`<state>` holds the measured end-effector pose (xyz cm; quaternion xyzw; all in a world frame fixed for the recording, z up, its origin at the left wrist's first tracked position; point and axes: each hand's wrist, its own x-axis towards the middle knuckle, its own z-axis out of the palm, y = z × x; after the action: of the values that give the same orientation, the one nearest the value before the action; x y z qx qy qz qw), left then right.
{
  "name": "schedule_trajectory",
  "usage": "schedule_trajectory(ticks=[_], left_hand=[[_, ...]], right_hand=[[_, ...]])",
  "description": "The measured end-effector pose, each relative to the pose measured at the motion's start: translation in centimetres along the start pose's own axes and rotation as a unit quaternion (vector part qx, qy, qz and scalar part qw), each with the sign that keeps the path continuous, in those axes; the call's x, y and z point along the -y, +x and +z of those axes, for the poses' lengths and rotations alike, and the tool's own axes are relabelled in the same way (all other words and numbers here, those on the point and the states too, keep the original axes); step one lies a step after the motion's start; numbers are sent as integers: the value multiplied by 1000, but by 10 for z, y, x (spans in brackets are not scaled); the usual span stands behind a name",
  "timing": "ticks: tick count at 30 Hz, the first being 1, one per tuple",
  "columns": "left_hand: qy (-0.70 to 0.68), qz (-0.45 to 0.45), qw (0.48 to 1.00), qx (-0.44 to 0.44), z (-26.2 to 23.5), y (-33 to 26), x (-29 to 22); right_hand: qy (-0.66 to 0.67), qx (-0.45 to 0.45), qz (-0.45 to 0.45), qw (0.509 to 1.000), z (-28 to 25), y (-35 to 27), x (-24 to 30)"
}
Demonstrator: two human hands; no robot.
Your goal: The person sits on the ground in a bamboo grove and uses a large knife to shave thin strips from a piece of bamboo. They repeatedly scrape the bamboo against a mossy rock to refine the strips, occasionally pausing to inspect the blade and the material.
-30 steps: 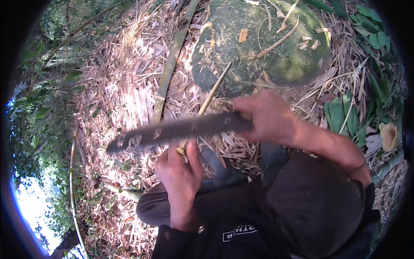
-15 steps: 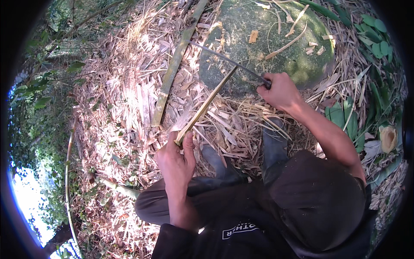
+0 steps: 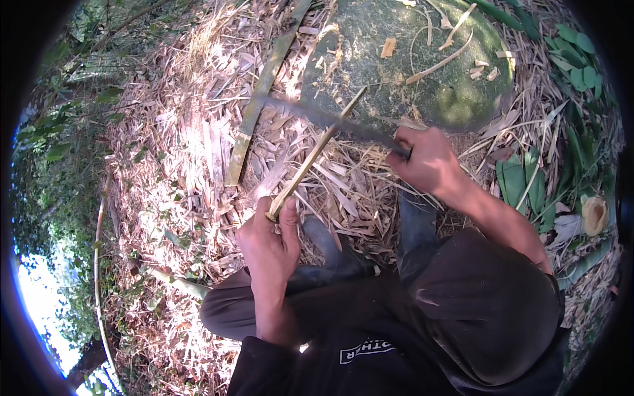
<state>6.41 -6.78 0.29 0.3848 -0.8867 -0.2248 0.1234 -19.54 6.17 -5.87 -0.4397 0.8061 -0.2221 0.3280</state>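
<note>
My left hand [image 3: 267,241] is closed on the lower end of a thin split-bamboo strip [image 3: 310,157], which slants up and away to the right. The strip's far tip lies over the edge of a big mossy green stone [image 3: 370,39]. In my right hand [image 3: 428,164] is the dark handle of a long-bladed knife [image 3: 314,115]. Its blade, smeared by motion, crosses the strip a little below the tip and points left. Whether the edge bites into the bamboo I cannot tell.
A longer, flat bamboo piece [image 3: 259,99] lies on the shavings beyond my left hand. Wood chips [image 3: 439,66] are scattered on the stone. My dark boots [image 3: 417,214] stand close below the hands. Green leaves [image 3: 522,178] are at the right, a thin pole [image 3: 99,264] at the left.
The knife has slid down along the bamboo strip, nearer to my left hand. My right hand has moved slightly left and down with it; the left hand has hardly moved.
</note>
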Motion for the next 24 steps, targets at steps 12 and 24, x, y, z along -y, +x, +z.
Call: schedule_trajectory(ticks=[12, 24], left_hand=[[-65, 33, 997, -5, 6, -2, -27], [-117, -7, 993, 25, -3, 10, -27]], right_hand=[[-13, 27, 63, 998, -19, 3, -8], [18, -47, 162, 985, 16, 21, -57]])
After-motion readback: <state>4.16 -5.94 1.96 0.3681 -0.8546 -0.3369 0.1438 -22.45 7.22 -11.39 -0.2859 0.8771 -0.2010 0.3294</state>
